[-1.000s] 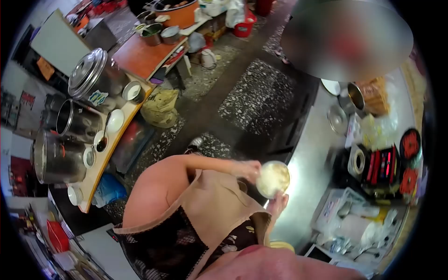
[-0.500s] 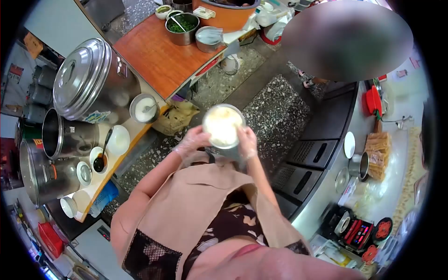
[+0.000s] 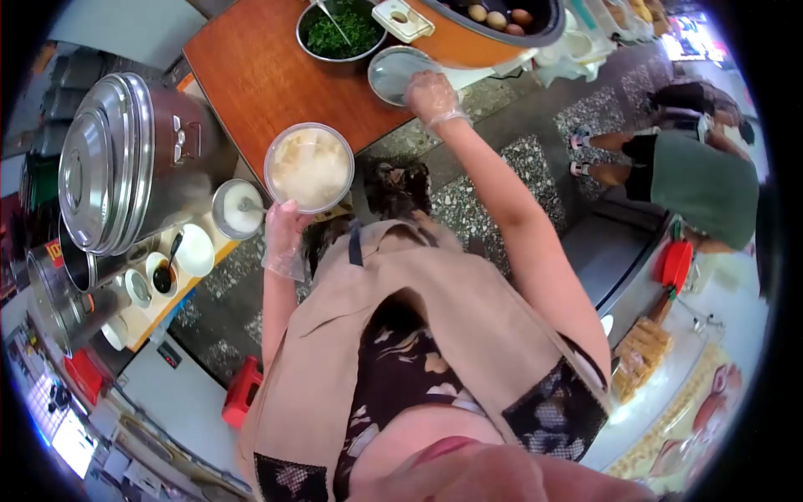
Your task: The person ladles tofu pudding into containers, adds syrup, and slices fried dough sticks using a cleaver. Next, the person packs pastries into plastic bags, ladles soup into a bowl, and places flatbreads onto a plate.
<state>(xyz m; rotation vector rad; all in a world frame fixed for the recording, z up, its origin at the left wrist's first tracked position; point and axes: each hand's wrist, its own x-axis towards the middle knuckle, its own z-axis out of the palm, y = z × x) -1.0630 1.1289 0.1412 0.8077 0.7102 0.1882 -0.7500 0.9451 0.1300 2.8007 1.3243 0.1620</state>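
My left hand (image 3: pixel 287 238), in a clear plastic glove, is closed on the near rim of a round clear plastic tub (image 3: pixel 309 167) that holds pale, cloudy food. The tub is by the edge of the reddish-brown wooden table (image 3: pixel 251 75). My right hand (image 3: pixel 432 99), gloved too, reaches forward to the right edge of a metal bowl (image 3: pixel 386 79) with translucent plastic pieces in it. Its fingers are bunched, and what they hold is hidden. Behind that bowl stands a metal bowl of chopped green herbs (image 3: pixel 335 38) with a spoon in it.
An orange pot (image 3: pixel 493 42) with eggs stands at the back. To the left are a large lidded steel pot (image 3: pixel 104 167), a bowl of white contents (image 3: pixel 240 211) and a dark sauce bowl (image 3: pixel 163 276). A person in green (image 3: pixel 698 184) stands on the right.
Both hands were on the tub in front of my body. The tub has moved left and forward in my left hand, while my right hand has let go and reached to the metal bowl.
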